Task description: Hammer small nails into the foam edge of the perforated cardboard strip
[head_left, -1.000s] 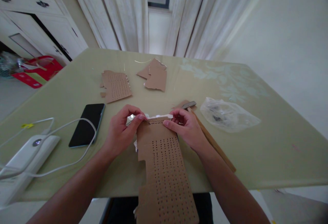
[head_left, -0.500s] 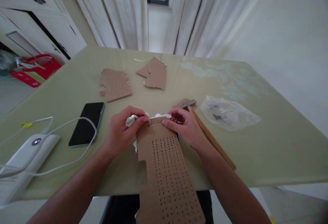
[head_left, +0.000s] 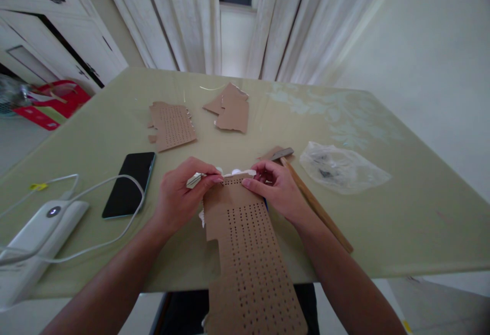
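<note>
Lying leftmost: white power bank (head_left: 44, 245), cable (head_left: 119, 176) looping over black phone (head_left: 124, 187), both on the counter (head_left: 413, 192).
Left hand (head_left: 179, 189): pinching thin implement (head_left: 207, 174), tip beside short rows of holes.
Between hands: perforated cardboard (head_left: 248, 253), reaching past the near counter edge.
Right hand (head_left: 278, 187): gripping the same cardboard's upper right corner, thumb on top.
Rightmost: wooden-handled tool (head_left: 319, 206), then translucent plastic bag (head_left: 342, 168).
</note>
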`<state>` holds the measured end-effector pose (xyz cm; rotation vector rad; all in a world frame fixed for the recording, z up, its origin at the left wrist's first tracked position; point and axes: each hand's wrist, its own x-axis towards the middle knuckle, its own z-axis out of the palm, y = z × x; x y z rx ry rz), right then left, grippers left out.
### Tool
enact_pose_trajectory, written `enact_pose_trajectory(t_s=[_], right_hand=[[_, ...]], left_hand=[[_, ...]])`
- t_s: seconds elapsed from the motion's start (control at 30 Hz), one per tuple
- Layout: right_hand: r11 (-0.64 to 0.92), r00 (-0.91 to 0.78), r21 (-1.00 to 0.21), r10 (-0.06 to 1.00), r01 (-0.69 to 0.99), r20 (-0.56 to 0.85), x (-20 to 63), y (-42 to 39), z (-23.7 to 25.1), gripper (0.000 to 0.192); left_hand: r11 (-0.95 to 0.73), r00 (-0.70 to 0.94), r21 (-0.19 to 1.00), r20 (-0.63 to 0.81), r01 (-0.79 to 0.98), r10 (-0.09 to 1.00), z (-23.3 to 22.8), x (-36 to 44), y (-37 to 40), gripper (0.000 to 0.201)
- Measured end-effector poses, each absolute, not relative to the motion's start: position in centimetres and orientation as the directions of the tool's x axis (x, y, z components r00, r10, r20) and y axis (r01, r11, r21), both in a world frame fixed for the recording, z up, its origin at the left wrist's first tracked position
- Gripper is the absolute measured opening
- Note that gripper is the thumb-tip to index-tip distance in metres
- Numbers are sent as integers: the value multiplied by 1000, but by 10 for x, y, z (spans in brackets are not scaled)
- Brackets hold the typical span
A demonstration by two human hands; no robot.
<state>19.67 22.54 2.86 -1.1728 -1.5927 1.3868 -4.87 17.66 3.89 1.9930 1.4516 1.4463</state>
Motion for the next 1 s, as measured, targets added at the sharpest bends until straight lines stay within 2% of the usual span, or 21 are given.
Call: enact_pose_trajectory(t_s=[1.0], right_hand=[[10,-339,-980,939,199,-59,198,226,25,37]], left_hand=[[-447,0,719,528,533,849,42,-48,176,10]])
